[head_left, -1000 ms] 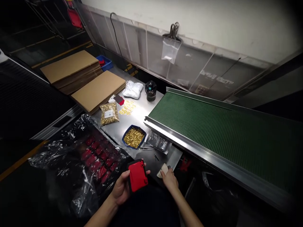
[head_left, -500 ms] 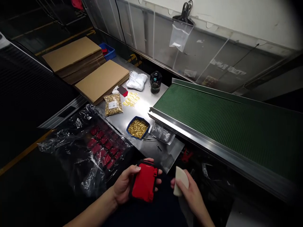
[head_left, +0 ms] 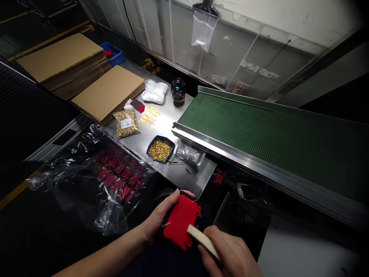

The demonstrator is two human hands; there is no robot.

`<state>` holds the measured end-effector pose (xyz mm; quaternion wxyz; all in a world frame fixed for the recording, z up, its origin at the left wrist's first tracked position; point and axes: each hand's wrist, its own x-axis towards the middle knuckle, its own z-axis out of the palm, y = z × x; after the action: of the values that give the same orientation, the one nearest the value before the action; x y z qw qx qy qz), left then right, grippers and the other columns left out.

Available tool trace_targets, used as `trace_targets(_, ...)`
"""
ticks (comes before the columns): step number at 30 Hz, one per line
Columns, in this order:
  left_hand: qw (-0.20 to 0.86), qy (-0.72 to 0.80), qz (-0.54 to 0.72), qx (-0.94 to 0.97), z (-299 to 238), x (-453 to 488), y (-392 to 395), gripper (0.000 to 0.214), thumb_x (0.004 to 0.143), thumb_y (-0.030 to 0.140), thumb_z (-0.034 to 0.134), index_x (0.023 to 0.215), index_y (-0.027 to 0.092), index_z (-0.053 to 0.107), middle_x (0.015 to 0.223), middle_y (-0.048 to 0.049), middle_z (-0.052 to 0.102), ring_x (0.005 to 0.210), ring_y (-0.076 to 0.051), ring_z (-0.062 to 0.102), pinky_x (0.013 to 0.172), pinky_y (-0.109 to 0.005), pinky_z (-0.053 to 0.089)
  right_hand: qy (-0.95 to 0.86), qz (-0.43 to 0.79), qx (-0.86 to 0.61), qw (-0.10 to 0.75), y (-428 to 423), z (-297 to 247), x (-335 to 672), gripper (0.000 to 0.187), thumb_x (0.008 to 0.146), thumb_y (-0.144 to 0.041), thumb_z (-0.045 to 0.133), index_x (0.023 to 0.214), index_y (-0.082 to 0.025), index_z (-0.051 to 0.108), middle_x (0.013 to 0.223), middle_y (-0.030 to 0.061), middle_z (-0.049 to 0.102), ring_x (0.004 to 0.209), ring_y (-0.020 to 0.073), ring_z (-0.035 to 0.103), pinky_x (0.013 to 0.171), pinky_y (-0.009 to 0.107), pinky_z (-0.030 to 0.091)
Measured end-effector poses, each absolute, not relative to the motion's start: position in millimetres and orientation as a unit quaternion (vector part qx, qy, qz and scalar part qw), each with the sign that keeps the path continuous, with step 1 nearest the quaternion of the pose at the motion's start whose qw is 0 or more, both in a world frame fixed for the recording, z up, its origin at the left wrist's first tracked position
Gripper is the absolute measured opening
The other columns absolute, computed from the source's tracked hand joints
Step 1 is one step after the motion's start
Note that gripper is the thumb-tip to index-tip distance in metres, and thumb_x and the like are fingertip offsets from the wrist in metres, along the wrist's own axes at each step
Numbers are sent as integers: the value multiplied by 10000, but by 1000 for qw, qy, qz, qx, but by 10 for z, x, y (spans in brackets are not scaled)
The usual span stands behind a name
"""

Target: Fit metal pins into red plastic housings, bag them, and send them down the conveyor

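A flat red piece with a black border and small cut-out shapes along its right side (head_left: 180, 221) rests in my left hand (head_left: 161, 215), the thumb along its upper left edge. My right hand (head_left: 227, 252) grips a cream-coloured pad (head_left: 203, 240), which looks like felt or sponge. The pad's tip is at the lower right of the red face; whether it touches, I cannot tell. Left of my hands, several dark red pieces (head_left: 118, 175) lie in rows under clear plastic film (head_left: 77, 181).
A blue tray (head_left: 147, 152) of small gold parts, tweezers (head_left: 177, 162) and a bag of gold parts (head_left: 127, 123) lie on the metal table (head_left: 161, 123). Cardboard sheets (head_left: 108, 92) are stacked at left. A green conveyor belt (head_left: 245, 127) runs to the right; a dark bottle (head_left: 178, 92) stands behind.
My right hand has brought the cream pad left, over the lower right of the red piece. My left hand has shifted slightly right with the piece. The camera view has turned.
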<state>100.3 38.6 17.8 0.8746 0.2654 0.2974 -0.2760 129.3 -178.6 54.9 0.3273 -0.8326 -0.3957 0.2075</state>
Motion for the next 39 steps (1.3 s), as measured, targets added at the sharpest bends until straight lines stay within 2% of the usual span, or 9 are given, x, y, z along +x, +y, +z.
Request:
trace_targets(5, 862, 299, -277, 301, 163, 985, 372, 502, 975, 562, 475, 1176, 130, 631, 986, -149, 733, 863, -217, 684, 814, -317, 512, -457, 113, -830, 299, -1627, 509, 1324, 140, 1041, -234, 353, 980, -207, 477, 680, -15, 563, 508, 126, 511, 495, 252, 334)
trace_targets(11, 864, 291, -288, 294, 149, 972, 409, 502, 965, 570, 481, 1166, 140, 642, 1003, -147, 731, 894, -236, 684, 838, -337, 512, -488, 162, -807, 289, -1562, 559, 1361, 205, 1054, -245, 293, 875, -237, 391, 615, -60, 524, 452, 101, 484, 447, 262, 286)
trace_targets(17, 859, 315, -277, 294, 176, 962, 431, 459, 949, 563, 519, 1114, 159, 662, 973, -109, 720, 859, -214, 677, 813, -311, 513, -482, 150, -824, 258, -1530, 572, 1399, 194, 1061, -250, 281, 912, -233, 405, 598, -65, 529, 419, 104, 482, 432, 277, 268)
trace_targets(21, 856, 321, -275, 298, 187, 976, 443, 469, 940, 576, 528, 1119, 162, 658, 976, -111, 724, 852, -210, 674, 805, -305, 510, -493, 189, -814, 242, -1479, 649, 1487, 163, 1066, -248, 307, 935, -232, 403, 660, -49, 589, 484, 111, 547, 464, 268, 313)
trace_targets(24, 856, 320, -274, 301, 196, 992, 456, 474, 932, 578, 538, 1119, 159, 656, 969, -115, 728, 842, -208, 670, 803, -305, 510, -502, 206, -804, 244, -1461, 679, 1545, 181, 1062, -259, 304, 894, -244, 371, 623, -67, 571, 448, 107, 521, 440, 273, 294)
trace_targets(29, 857, 316, -272, 302, 181, 1006, 470, 473, 927, 582, 546, 1120, 163, 652, 981, -116, 727, 855, -211, 670, 819, -316, 509, -488, 273, -790, 252, -1476, 703, 1610, 149, 1050, -252, 349, 901, -252, 355, 685, -70, 605, 503, 101, 544, 478, 249, 327)
trace_targets(33, 867, 289, -278, 296, 166, 1016, 465, 482, 888, 592, 601, 1122, 173, 649, 988, -115, 727, 862, -238, 679, 815, -332, 511, -499, 275, -782, 254, -1465, 720, 1615, 139, 1038, -236, 338, 900, -254, 342, 670, -69, 597, 499, 106, 544, 475, 258, 312)
trace_targets(39, 867, 302, -280, 282, 191, 1028, 454, 440, 933, 557, 555, 1123, 170, 644, 998, -114, 718, 871, -220, 669, 832, -323, 506, -487, 290, -787, 244, -1484, 753, 1614, 96, 1020, -217, 359, 931, -252, 353, 666, -68, 589, 494, 108, 533, 471, 258, 307)
